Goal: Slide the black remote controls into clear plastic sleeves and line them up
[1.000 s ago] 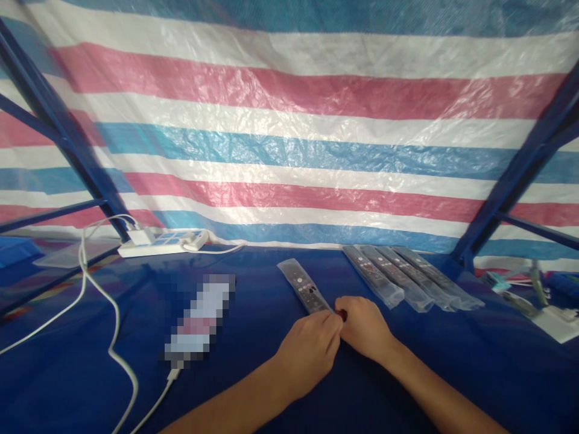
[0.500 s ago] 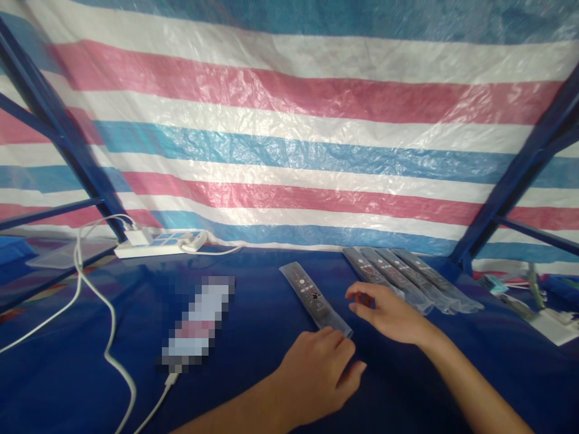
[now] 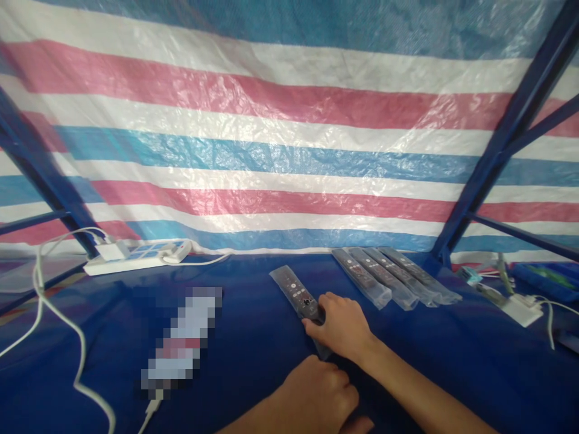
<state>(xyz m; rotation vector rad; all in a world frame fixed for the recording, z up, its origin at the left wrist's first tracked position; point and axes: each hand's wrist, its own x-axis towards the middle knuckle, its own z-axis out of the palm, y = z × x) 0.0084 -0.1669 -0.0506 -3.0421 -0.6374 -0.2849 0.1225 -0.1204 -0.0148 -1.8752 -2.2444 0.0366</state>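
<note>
A black remote control (image 3: 296, 288) in a clear plastic sleeve lies slantwise on the blue table. My right hand (image 3: 346, 325) grips it around its lower half, thumb on the left edge and fingers on the right. Just below the remote's near end is my left hand (image 3: 316, 389), its fingers curled in; whatever they may hold is hidden. To the right, several more sleeved remotes (image 3: 362, 274) lie side by side in a slanted row.
A pixelated phone-like device (image 3: 183, 337) with a white cable lies at left. Behind it sits a white power strip (image 3: 140, 256) with plugs and cords. A striped plastic sheet (image 3: 280, 150) hangs behind, between blue metal posts (image 3: 506, 132).
My right hand has moved left and down from beside the row and taken hold of the single remote. My left hand has drawn slightly nearer, its fingers more curled. The view has shifted right.
</note>
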